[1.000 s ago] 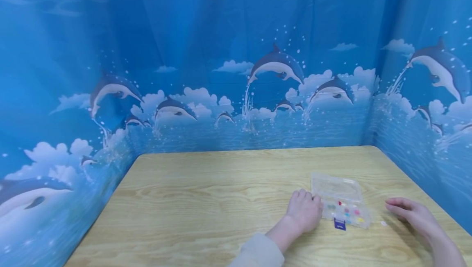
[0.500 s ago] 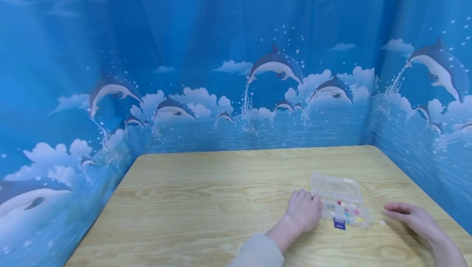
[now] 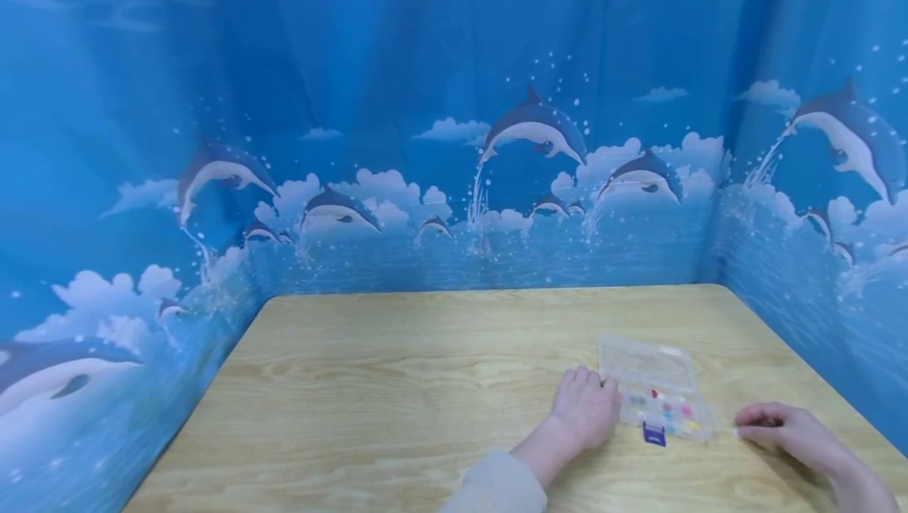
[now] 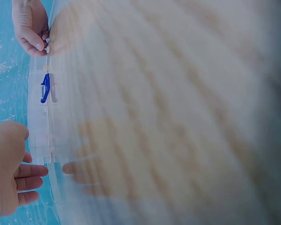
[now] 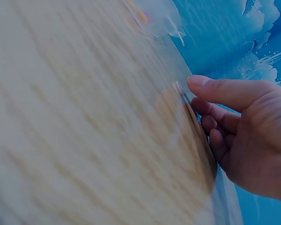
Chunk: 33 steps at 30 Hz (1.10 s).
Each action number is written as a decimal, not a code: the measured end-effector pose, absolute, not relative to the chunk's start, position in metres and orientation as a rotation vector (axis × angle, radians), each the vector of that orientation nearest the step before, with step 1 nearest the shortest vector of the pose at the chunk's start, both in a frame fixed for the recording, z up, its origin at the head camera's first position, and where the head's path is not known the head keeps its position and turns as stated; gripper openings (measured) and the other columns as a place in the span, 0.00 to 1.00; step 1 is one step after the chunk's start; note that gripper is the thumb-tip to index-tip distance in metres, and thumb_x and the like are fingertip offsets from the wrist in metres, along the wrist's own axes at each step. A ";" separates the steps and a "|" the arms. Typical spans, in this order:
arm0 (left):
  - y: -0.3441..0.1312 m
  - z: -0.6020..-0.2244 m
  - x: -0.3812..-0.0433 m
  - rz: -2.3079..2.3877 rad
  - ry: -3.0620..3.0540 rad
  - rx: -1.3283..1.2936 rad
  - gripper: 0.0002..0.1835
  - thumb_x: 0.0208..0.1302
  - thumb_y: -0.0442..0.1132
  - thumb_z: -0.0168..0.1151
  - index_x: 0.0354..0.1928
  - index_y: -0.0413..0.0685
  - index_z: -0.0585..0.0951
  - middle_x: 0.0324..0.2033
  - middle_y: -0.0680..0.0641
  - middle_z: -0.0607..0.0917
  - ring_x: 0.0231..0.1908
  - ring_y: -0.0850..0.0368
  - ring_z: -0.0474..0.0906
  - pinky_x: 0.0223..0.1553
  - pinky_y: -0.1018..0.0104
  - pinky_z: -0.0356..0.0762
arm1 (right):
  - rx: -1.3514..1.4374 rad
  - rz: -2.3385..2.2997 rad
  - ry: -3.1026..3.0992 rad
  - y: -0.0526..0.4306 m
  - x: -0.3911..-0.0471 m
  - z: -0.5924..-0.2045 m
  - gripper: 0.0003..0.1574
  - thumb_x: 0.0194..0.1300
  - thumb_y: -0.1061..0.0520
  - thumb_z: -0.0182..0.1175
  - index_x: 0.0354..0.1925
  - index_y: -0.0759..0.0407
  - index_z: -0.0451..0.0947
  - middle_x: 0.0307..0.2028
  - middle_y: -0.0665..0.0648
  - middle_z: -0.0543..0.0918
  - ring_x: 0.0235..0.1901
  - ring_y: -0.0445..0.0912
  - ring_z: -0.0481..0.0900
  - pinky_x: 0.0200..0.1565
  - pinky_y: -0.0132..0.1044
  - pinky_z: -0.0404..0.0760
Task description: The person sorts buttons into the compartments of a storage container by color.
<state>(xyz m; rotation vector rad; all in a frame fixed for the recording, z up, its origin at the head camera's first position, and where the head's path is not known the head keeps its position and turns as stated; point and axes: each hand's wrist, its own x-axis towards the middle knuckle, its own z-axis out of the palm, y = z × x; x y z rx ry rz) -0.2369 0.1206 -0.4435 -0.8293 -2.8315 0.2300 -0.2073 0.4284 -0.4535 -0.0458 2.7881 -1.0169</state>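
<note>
A clear plastic compartment box (image 3: 645,363) lies with its lid raised toward the back, holding small coloured pieces (image 3: 686,410). Its dark blue clasp (image 3: 654,434) hangs at the front. My left hand (image 3: 587,407) rests at the box's left edge, and in the left wrist view its fingers (image 4: 30,183) look loosely extended beside the box. My right hand (image 3: 801,438) is low over the table, right of the box. Its thumb and bent index finger come up to a small white piece (image 5: 179,87) at their tips; a gap shows between thumb and finger.
The wood-grain table (image 3: 426,387) stretches left of the box and behind it. Blue curtains (image 3: 397,103) printed with dolphins surround the table at the back and sides.
My right hand has moved down and slightly left, bringing its fingertips to the small white piece on the table. The left hand and the box have stayed put.
</note>
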 end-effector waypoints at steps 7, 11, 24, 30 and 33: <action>0.122 -0.444 -0.236 0.241 -2.824 -0.828 0.15 0.72 0.56 0.35 0.43 0.62 0.72 0.34 0.59 0.74 0.36 0.64 0.65 0.43 0.69 0.63 | -0.102 -0.984 2.824 0.428 -0.209 -0.458 0.19 0.60 0.54 0.62 0.42 0.69 0.78 0.35 0.53 0.80 0.32 0.30 0.70 0.34 0.31 0.71; 0.122 -0.444 -0.237 0.250 -2.822 -0.829 0.15 0.71 0.56 0.36 0.43 0.62 0.72 0.34 0.59 0.74 0.36 0.63 0.65 0.43 0.69 0.62 | -0.105 -0.964 2.805 0.427 -0.210 -0.457 0.19 0.61 0.54 0.61 0.42 0.69 0.78 0.37 0.56 0.80 0.33 0.30 0.70 0.35 0.32 0.72; 0.120 -0.444 -0.235 0.239 -2.833 -0.832 0.15 0.71 0.56 0.36 0.45 0.63 0.72 0.36 0.59 0.75 0.38 0.63 0.66 0.45 0.68 0.63 | -0.255 -0.966 2.806 0.426 -0.209 -0.456 0.16 0.61 0.56 0.60 0.38 0.70 0.78 0.35 0.53 0.79 0.32 0.29 0.68 0.33 0.32 0.70; 0.120 -0.444 -0.235 0.241 -2.820 -0.833 0.15 0.71 0.55 0.36 0.45 0.62 0.73 0.36 0.58 0.75 0.37 0.63 0.66 0.45 0.68 0.63 | -0.272 -0.967 2.827 0.428 -0.209 -0.458 0.14 0.61 0.57 0.60 0.37 0.69 0.78 0.34 0.50 0.78 0.32 0.29 0.67 0.33 0.32 0.69; 0.120 -0.444 -0.235 0.235 -2.818 -0.830 0.15 0.71 0.56 0.36 0.44 0.62 0.72 0.35 0.58 0.75 0.37 0.63 0.66 0.45 0.68 0.63 | -0.283 -0.964 2.847 0.427 -0.208 -0.459 0.12 0.61 0.58 0.61 0.36 0.68 0.78 0.33 0.49 0.78 0.32 0.29 0.67 0.32 0.32 0.69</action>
